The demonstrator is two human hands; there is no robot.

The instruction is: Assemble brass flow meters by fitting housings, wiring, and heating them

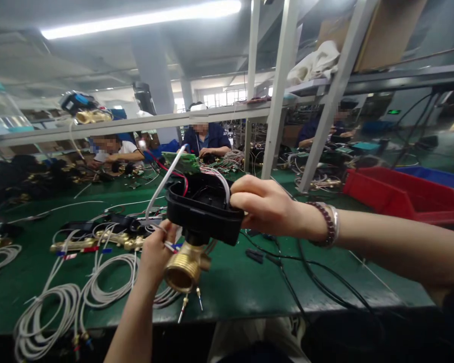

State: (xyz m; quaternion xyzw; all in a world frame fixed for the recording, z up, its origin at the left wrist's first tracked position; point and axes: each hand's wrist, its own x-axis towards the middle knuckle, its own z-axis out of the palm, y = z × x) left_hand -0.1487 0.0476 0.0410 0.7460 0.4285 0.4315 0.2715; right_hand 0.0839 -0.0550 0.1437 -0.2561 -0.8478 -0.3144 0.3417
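A meter with a black lidless housing (204, 217) on a threaded brass pipe body (183, 269) is held up over the bench, tilted. A green circuit board (181, 162) stands at the housing's far edge, with red and grey wires running into it. My left hand (155, 252) is closed at the meter's left underside, beside a white cable (165, 181); its fingertips are partly hidden. Curled at the housing's right rim, where the grey wires end, is my right hand (263, 206); whether it also pinches the wires is hidden. Two thin probe tips (183, 308) dangle below the brass.
More brass meters (113, 238) with coiled grey cables (47, 315) lie to the left on the green bench (242, 297). Black cables (325, 275) cross its right side. A red bin (401, 194) stands at right. Metal shelf posts (276, 96) rise ahead; several co-workers sit beyond.
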